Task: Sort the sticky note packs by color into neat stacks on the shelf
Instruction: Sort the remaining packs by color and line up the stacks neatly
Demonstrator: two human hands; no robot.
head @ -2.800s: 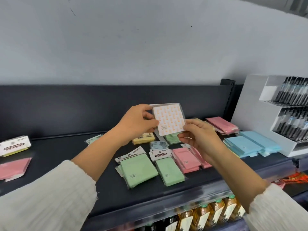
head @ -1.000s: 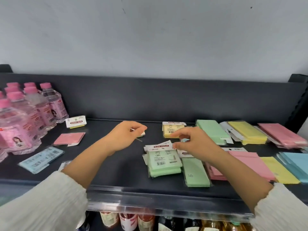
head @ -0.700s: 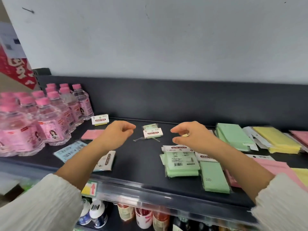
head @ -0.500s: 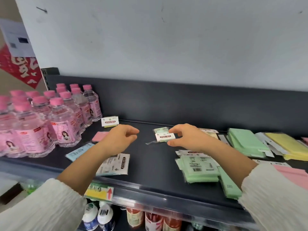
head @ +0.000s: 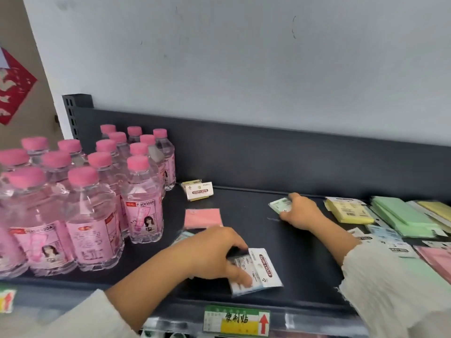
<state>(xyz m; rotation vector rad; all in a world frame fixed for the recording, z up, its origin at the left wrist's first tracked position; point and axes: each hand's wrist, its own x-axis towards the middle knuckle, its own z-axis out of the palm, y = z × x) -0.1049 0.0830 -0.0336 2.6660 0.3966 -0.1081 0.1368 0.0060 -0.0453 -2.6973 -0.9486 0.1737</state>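
Note:
My left hand [head: 214, 254] is closed on a pale blue sticky note pack [head: 258, 273] with a white header card, near the front edge of the dark shelf [head: 300, 252]. My right hand [head: 301, 212] grips a small green sticky note pack [head: 279, 205] farther back on the shelf. A pink pack [head: 202, 217] lies flat between the hands and the bottles. A yellow pack with a white label [head: 199, 190] leans at the back. Yellow [head: 349, 212] and green [head: 402, 219] stacks sit to the right, with pink packs [head: 434, 258] at the right edge.
Several pink-capped peach soda bottles [head: 144, 198] crowd the shelf's left side, close to my left hand. The shelf's dark back panel [head: 268, 157] rises behind. A price tag [head: 236, 319] hangs on the front rail. More small packs [head: 385, 235] lie by my right forearm.
The view swung left. My left hand dropped to the shelf front and took hold of the pale blue pack. My right hand closed on the small green pack at the back.

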